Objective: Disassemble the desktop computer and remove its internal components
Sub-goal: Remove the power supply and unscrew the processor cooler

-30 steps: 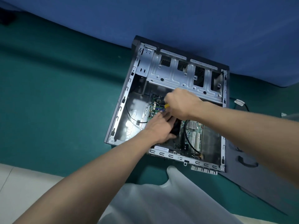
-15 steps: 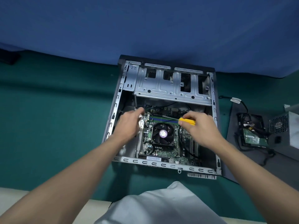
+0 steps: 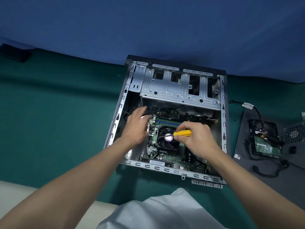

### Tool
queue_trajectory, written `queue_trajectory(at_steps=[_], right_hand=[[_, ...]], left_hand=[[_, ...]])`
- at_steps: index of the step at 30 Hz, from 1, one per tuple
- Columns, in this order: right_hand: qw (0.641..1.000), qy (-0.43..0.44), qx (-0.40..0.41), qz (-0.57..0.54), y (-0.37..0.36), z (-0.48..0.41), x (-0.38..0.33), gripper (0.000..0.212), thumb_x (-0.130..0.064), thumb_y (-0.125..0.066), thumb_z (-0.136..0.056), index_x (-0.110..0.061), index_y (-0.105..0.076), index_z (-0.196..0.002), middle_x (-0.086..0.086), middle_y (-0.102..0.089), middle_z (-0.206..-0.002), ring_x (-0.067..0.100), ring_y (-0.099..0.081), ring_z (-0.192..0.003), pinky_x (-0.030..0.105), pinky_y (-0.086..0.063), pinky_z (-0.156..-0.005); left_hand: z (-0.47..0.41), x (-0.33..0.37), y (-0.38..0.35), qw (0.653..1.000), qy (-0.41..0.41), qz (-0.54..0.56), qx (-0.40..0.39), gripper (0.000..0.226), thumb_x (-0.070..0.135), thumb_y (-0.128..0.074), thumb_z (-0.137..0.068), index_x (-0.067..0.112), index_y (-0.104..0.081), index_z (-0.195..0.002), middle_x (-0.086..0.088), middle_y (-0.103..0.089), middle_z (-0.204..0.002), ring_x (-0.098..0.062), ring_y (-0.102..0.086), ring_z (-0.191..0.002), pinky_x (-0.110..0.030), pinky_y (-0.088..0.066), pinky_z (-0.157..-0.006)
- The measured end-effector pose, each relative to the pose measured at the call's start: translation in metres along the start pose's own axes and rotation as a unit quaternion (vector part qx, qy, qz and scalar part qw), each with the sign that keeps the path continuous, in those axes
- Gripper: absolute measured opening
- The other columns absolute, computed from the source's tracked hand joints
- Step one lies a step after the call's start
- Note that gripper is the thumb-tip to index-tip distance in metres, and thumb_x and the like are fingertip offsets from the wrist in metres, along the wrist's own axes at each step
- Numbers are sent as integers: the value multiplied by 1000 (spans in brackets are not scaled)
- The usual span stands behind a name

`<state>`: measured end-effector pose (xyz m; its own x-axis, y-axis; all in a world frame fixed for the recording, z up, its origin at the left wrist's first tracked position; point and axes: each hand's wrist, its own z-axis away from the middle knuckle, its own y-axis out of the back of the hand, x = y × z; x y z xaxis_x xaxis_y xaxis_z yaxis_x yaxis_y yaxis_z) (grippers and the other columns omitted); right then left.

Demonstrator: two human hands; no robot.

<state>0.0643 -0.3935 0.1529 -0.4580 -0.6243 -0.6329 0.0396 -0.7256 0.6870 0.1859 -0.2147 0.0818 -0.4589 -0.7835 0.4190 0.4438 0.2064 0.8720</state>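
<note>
An open desktop case (image 3: 116, 118) lies on its side on the green mat. Inside it sits the green motherboard (image 3: 166, 158) with a black CPU fan (image 3: 167, 138) and memory sticks (image 3: 168, 121). A silver drive cage (image 3: 179, 90) spans the far end. My right hand (image 3: 198, 139) grips a yellow-handled screwdriver (image 3: 182, 133) whose tip points left over the fan hub. My left hand (image 3: 137, 126) reaches into the case at the board's left edge with blurred fingers; whether it holds anything is unclear.
A dark side panel (image 3: 244, 141) lies right of the case and carries a removed hard drive (image 3: 264, 142) with loose cables. A grey power supply (image 3: 295, 131) shows at the right edge. A blue cloth (image 3: 148, 27) hangs behind. A dark object (image 3: 14, 52) lies far left.
My right hand has brought the screwdriver lower, from the memory sticks to above the fan. My left hand has shifted slightly along the board's left edge. The view has steadied on the case.
</note>
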Motion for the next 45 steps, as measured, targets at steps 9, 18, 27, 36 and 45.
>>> queue_trajectory(at_steps=[9, 18, 27, 36, 45], right_hand=[[998, 32, -24, 43, -13, -13, -14, 8, -34, -66, -84, -31, -62, -78, -8, -59, -58, 18, -51, -67, 29, -39, -65], [996, 31, -18, 84, -16, -13, -13, 18, -38, -65, -84, -32, -55, -70, -9, -55, -55, 13, -51, -65, 32, -42, -62], [994, 30, -48, 99, -18, -21, -20, 15, -37, -64, -82, -30, -56, -71, -7, -59, -57, 9, -54, -58, 27, -35, -51], [987, 47, -70, 135, -26, -23, -28, 12, -34, -61, -82, -29, -56, -74, -7, -57, -57, 9, -53, -49, 24, -32, -44], [982, 49, -68, 170, -29, -29, -33, 15, -27, -59, -79, -27, -50, -67, -6, -54, -52, 13, -52, -49, 26, -35, -46]], left_hand=[[1, 5, -5, 956, -15, 189, -225, 89, 1, -70, -82, 28, -23, -152, -6, -30, -155, -19, -53, -118, -29, -42, -99], [3, 5, -6, 908, 15, 352, -227, 80, -18, -65, -78, 14, -37, -146, -5, -36, -152, -14, -33, -140, -19, -30, -110], [9, 3, -5, 903, 29, 265, -336, 115, 5, -75, -78, 46, 5, -150, -5, 3, -162, -27, -4, -148, -51, -15, -119], [8, 0, -4, 946, -3, 143, -289, 112, -18, -52, -84, 57, 4, -145, -15, -27, -149, -22, -59, -84, -43, -57, -73], [7, 0, -4, 953, -4, 114, -282, 111, -16, -52, -85, 58, 8, -144, -14, -34, -147, -11, -52, -64, -21, -39, -46]])
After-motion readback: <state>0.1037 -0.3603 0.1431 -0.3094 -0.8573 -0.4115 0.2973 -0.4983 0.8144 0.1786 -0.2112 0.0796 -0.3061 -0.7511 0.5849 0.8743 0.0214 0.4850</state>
